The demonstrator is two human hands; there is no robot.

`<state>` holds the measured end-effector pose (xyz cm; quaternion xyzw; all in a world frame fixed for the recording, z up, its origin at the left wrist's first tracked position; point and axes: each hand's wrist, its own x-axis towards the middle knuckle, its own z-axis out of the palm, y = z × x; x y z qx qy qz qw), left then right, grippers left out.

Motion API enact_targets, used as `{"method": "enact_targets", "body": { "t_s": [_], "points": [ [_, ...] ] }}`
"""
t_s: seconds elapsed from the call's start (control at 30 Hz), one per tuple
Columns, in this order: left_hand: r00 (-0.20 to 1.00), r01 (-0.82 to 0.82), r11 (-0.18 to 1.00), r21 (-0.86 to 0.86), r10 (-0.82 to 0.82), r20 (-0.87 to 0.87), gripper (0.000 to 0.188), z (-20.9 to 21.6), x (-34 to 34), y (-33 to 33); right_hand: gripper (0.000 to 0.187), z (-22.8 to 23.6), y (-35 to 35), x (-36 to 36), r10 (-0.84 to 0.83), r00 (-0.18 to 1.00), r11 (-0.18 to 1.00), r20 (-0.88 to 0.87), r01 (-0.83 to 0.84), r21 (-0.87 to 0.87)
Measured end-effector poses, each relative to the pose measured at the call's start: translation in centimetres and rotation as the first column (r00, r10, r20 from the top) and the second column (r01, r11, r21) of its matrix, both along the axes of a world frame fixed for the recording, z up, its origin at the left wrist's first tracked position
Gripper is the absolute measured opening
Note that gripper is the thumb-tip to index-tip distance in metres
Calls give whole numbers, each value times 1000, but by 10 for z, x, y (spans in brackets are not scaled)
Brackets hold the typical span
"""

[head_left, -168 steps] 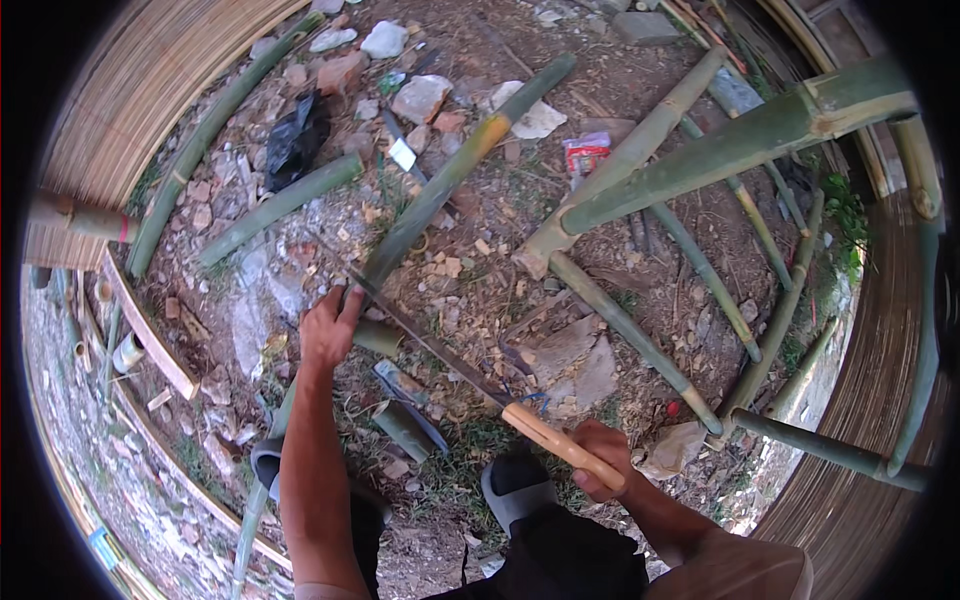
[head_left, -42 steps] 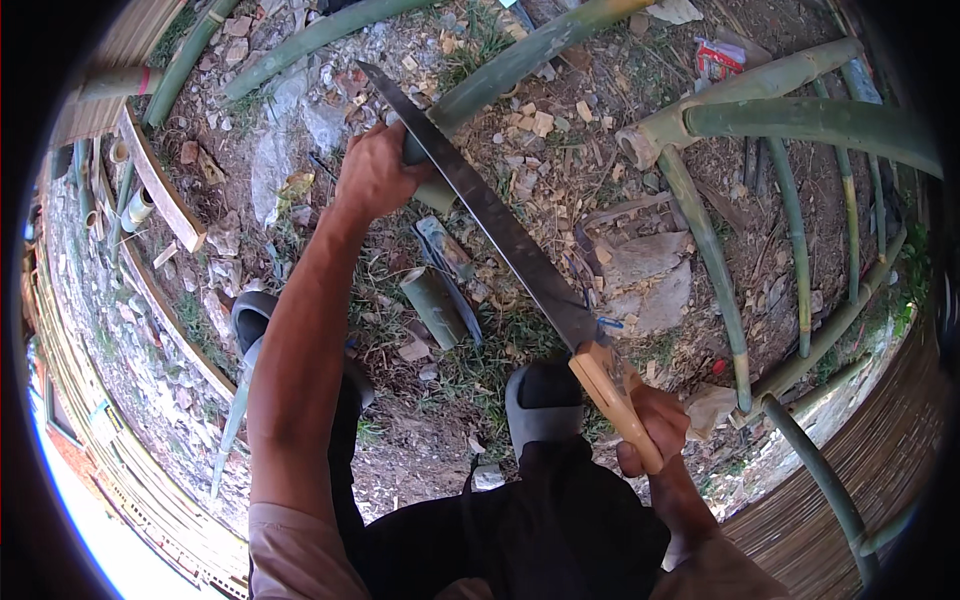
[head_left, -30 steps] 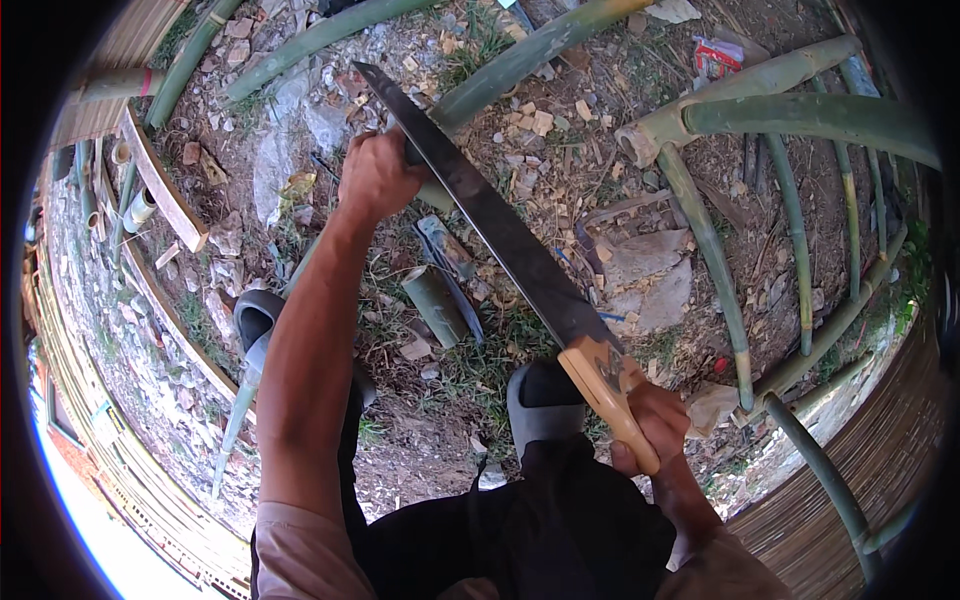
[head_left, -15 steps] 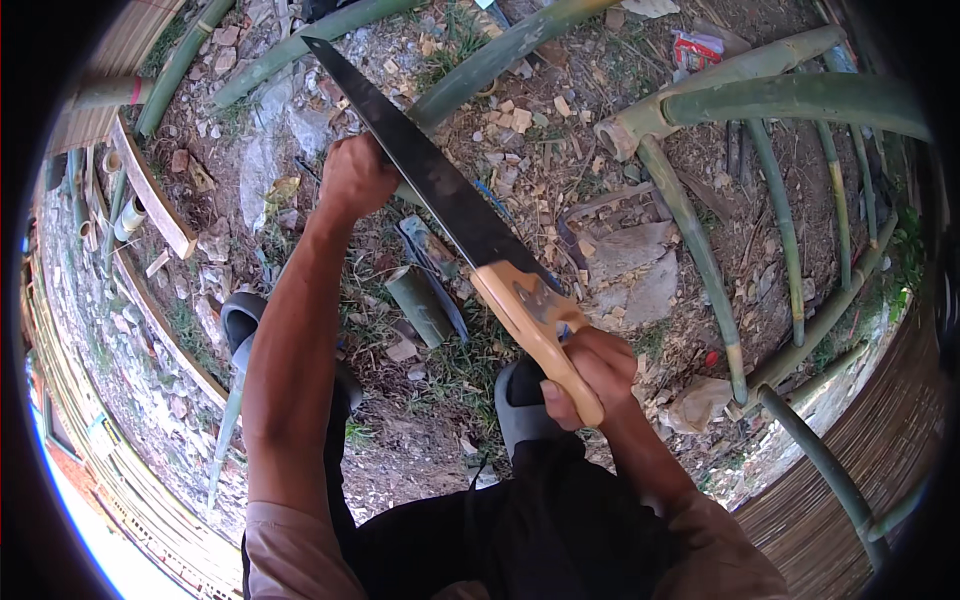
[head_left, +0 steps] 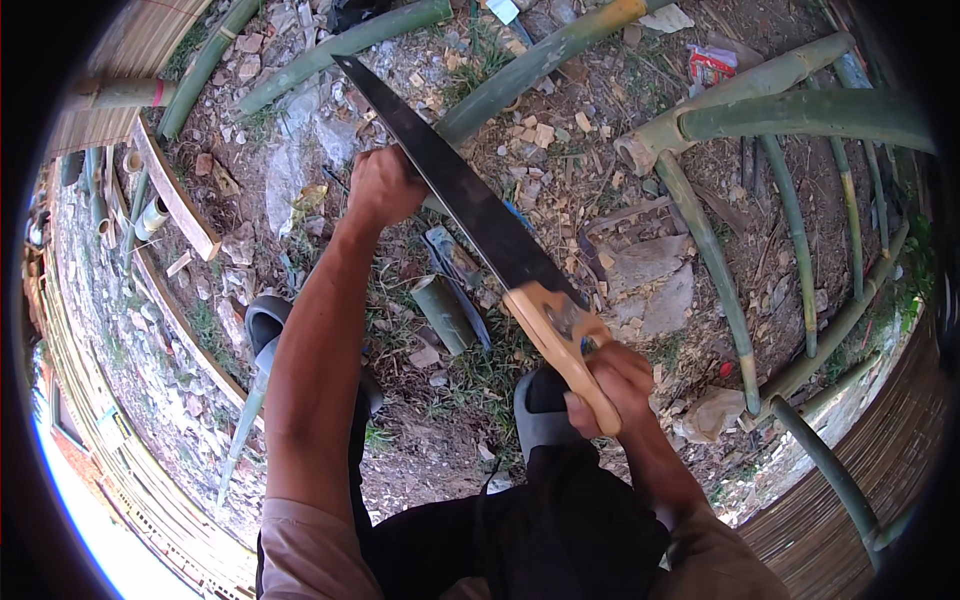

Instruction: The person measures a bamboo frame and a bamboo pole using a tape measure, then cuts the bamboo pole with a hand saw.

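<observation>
My right hand (head_left: 620, 385) is wrapped round the pale wooden handle of a handsaw (head_left: 455, 195). Its dark blade slants up to the left, across the near end of a green bamboo pole (head_left: 550, 62). Just left of the blade, my left hand (head_left: 383, 187) is closed on that pole; the blade and fingers hide most of the grip. Where the teeth meet the bamboo cannot be made out. Below the blade, a short bamboo piece (head_left: 444, 315) lies on the grass between my feet.
Wood chips (head_left: 540, 135) and stones litter the ground. To the right, a bamboo frame (head_left: 740, 90) with several rungs lies near stacked slats (head_left: 830, 500). Curved bamboo strips (head_left: 175, 185) lie at the left. A grey shoe (head_left: 537, 420) is close beneath the saw handle.
The whole view has shifted, so the scene sits farther right and slightly lower. Against the pole, the saw has slid slightly back toward me. Both hands keep their grips.
</observation>
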<state>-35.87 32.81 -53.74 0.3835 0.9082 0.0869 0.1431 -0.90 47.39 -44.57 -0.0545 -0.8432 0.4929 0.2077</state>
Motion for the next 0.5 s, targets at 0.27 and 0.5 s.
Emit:
{"method": "enact_targets", "body": {
  "t_s": [0.27,0.5],
  "points": [
    [992,-73,997,-4,73,104,31,5,1,8,31,-13,6,-12,42,999,999,-14,-41,30],
    [976,-133,984,-115,150,158,35,24,6,17,30,2,11,53,25,1000,999,-17,-26,-20]
  ]
}}
